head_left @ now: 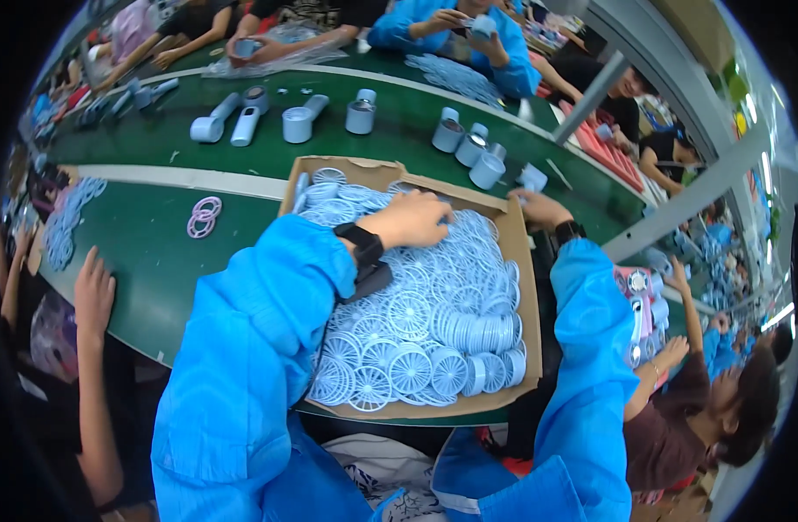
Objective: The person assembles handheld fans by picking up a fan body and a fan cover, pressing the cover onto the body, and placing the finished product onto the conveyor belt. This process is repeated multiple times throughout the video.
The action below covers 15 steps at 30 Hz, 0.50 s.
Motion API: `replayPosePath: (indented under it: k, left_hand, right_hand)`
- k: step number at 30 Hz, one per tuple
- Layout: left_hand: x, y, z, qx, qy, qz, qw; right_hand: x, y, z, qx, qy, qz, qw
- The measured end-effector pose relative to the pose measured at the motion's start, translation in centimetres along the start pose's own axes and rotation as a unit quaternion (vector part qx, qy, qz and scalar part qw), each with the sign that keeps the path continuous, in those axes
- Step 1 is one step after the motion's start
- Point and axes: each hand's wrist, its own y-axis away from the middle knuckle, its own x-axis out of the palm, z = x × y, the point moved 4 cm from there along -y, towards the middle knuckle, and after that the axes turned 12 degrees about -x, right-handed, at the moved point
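Note:
A shallow cardboard box [531, 331] in front of me holds a heap of light blue round fan grilles [409, 315], some loose and some stacked in rows. My left hand [414, 218] rests on the far part of the heap, fingers curled down among the grilles. What those fingers hold, if anything, is hidden. At the box's far right corner, my right hand [545, 210] has its fingers bent over the cardboard rim. Black bands circle both wrists, below bright blue sleeves.
Pink rings [205, 217] lie left of the box on the green table [146, 252]. Beyond a pale rail, light blue handheld fan bodies [360, 113] stand on a green belt. A grey metal frame [694, 196] slants at the right. Co-workers sit on both sides and opposite.

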Motion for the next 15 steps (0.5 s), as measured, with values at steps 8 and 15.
replayPosePath:
  k: [8, 15]
  left_hand:
    - [-2.3, -0.7, -1.5, -0.001, 0.267, 0.036, 0.963]
    - [-1.5, 0.7, -0.4, -0.171, 0.698, 0.033, 0.694]
  right_hand:
    - [-5.9, 1.3, 7.7, 0.193, -0.158, -0.118, 0.961]
    - [-3.9, 2.2, 25.9, -0.077, -0.368, 0.304, 0.875]
